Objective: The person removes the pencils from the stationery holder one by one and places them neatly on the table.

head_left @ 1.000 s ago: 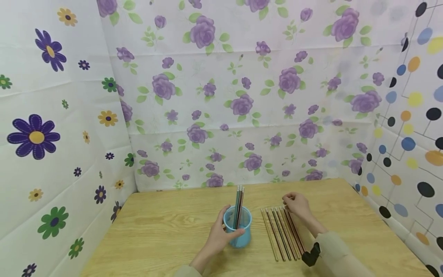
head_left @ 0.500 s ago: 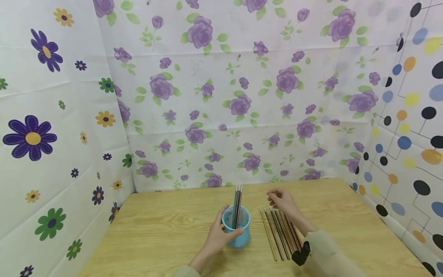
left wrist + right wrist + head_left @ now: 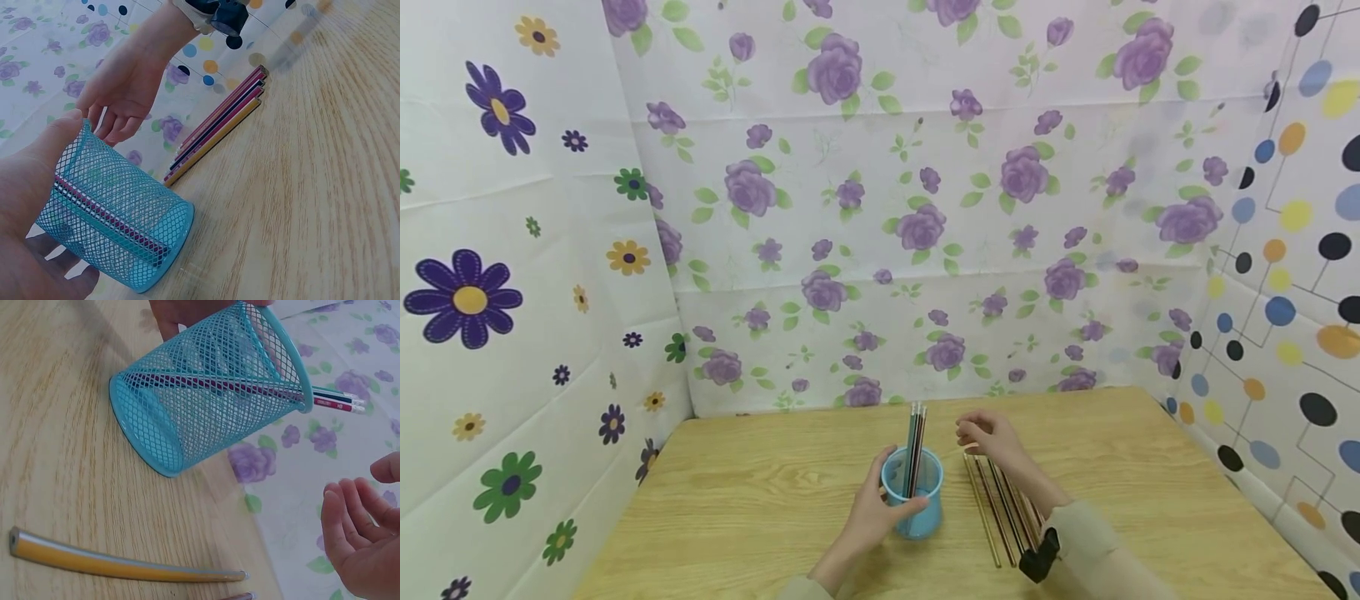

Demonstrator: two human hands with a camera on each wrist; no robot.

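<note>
A blue mesh pen holder (image 3: 925, 523) stands upright on the table, and my left hand (image 3: 869, 510) grips its side, thumb toward the front. Several pencils (image 3: 916, 437) lean inside it with their ends above the rim; in the right wrist view they show dark and red bodies. To the holder's right, several pencils lie side by side, a yellow pencil (image 3: 125, 564) nearest the holder. Above the far ends of this row is my right hand (image 3: 992, 442), with nothing between its loosely bent fingers and the thumb apart from them. My right forearm hides part of the row.
The wooden table (image 3: 737, 500) reaches back to a wall covering (image 3: 880, 333) with purple flowers. Patterned sheets also stand at the left and right. A black device (image 3: 1040, 556) is strapped to my right wrist.
My right hand has moved left across the far ends of the pencil row, toward the pen holder. My left hand keeps its grip on the holder, which stays in place.
</note>
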